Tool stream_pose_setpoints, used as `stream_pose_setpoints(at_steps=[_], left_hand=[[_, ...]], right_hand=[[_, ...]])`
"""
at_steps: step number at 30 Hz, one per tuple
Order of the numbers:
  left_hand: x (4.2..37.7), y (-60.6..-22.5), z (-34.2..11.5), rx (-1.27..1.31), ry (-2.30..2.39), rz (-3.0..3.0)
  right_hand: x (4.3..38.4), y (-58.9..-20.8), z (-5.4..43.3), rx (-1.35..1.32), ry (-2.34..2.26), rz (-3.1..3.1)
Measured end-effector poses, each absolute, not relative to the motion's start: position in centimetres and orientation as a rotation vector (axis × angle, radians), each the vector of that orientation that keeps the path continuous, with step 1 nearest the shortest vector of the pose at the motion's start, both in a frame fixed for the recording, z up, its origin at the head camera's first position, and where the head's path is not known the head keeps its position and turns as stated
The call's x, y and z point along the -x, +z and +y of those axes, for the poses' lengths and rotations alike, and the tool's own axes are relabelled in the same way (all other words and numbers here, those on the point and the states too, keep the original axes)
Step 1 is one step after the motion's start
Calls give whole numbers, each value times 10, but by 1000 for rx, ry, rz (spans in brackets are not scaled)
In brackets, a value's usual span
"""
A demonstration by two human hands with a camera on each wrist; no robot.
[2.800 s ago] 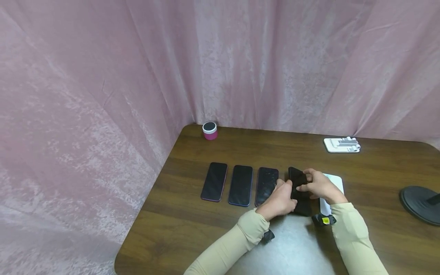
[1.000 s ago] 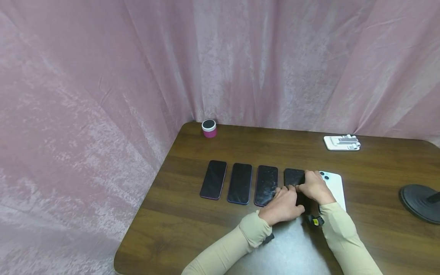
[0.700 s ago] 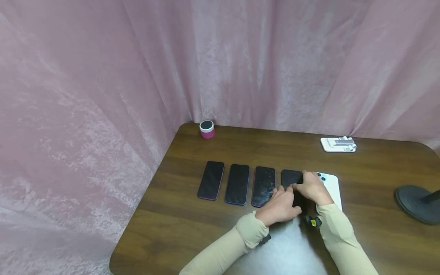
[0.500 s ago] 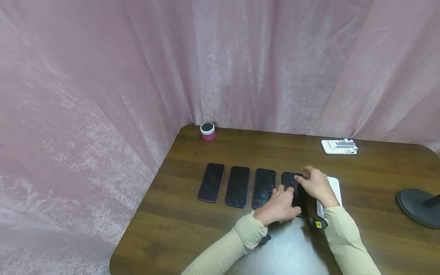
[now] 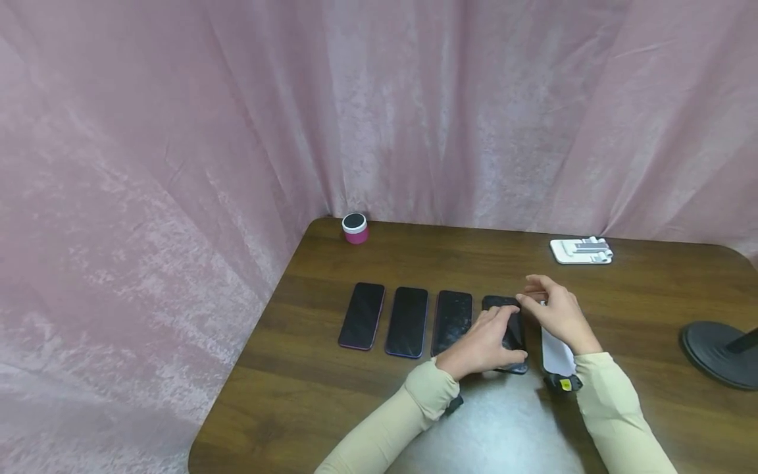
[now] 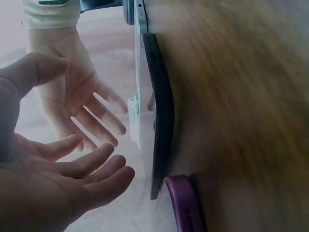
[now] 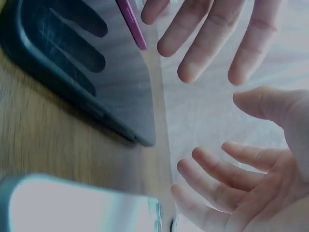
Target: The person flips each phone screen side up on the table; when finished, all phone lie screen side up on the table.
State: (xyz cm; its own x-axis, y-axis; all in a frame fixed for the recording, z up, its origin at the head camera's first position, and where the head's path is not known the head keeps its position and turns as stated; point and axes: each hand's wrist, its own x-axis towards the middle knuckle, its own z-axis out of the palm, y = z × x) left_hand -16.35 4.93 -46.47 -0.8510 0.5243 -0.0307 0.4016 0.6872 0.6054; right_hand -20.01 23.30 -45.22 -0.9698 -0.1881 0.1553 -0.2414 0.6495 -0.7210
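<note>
A black smartphone (image 5: 514, 337) lies flat on the table, fourth from the left in a row of phones. Over its left side hovers my left hand (image 5: 484, 343), fingers extended and thumb spread. My right hand (image 5: 559, 316) is raised over the gap between the black phone and a white phone (image 5: 556, 354), which it partly covers. In the left wrist view, both palms show above the black phone (image 6: 161, 111), apart from it. The right wrist view also has the fingers of both hands clear of the black phone (image 7: 111, 82).
Three dark-screened phones lie left of the black one: a left phone (image 5: 362, 316), a middle phone (image 5: 406, 322) and a smudged phone (image 5: 453, 319). Behind are a pink jar (image 5: 355, 232) and a white folded stand (image 5: 581, 251). A round black base (image 5: 719, 355) stands right.
The black phone, tilted in the hands at first, was laid flat and straightened into the row. Both hands have since let go and lifted; the right has moved rightward.
</note>
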Motion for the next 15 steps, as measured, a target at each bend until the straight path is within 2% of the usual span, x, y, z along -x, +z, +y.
stream_pose_setpoints(at_steps=[15], left_hand=[[171, -460, 82, -838, 798, 2775]], right_hand=[[195, -456, 276, -325, 1163, -2848]])
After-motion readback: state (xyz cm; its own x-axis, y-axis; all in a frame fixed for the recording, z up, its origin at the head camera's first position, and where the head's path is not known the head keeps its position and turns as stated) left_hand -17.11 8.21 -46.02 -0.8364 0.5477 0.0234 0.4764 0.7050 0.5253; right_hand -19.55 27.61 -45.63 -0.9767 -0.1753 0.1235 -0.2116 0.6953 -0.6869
